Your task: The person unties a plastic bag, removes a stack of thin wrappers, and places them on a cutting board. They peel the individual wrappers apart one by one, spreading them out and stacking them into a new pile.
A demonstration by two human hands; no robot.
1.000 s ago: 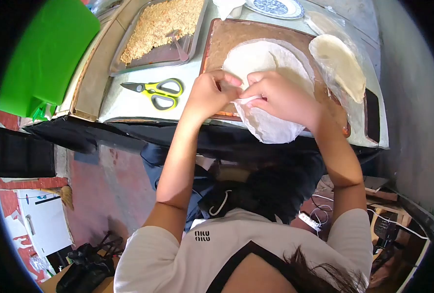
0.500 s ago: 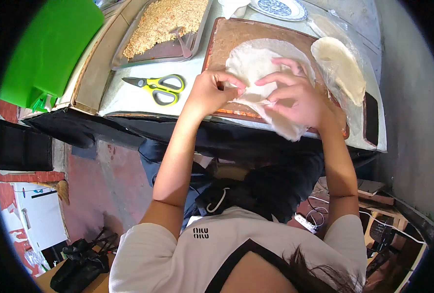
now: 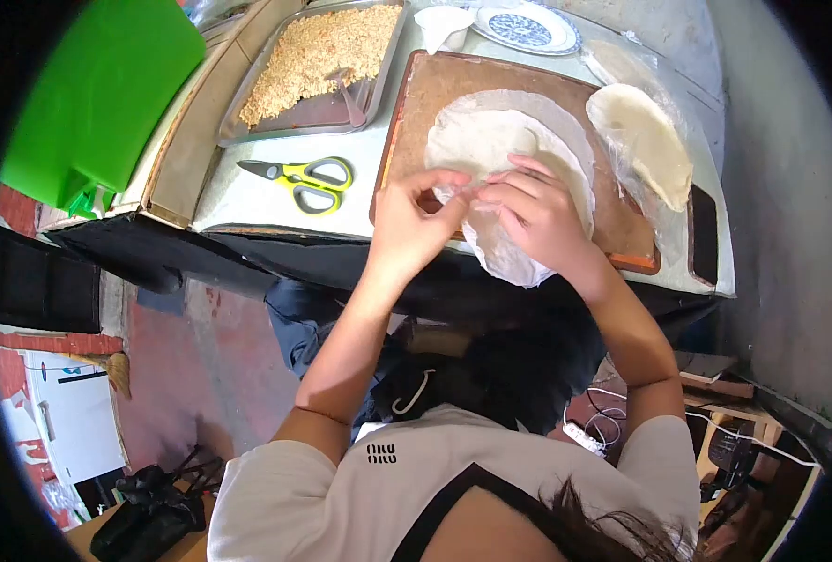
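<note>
Thin round white wrappers [image 3: 500, 122] lie overlapped on a brown wooden board [image 3: 444, 84], and one sheet hangs over the board's front edge. My left hand [image 3: 416, 220] pinches the near left part of the top wrapper between thumb and fingers. Close beside it, my right hand [image 3: 542, 211] has its fingertips together on the same wrapper, almost touching the left fingertips. To the right of the board, more wrappers [image 3: 641, 136] rest in clear plastic.
A metal tray [image 3: 374, 103] of crumbly filling with a spoon stands at the back left. Green-handled scissors [image 3: 318, 178] lie left of the board. Behind are a white cup [image 3: 442, 28] and a patterned plate [image 3: 528, 26]. A dark phone [image 3: 704, 234] lies at the right edge.
My right hand has moved left toward my left hand, its fingers closing together. The hanging wrapper part has shifted left and spread out. The view has shifted slightly.
</note>
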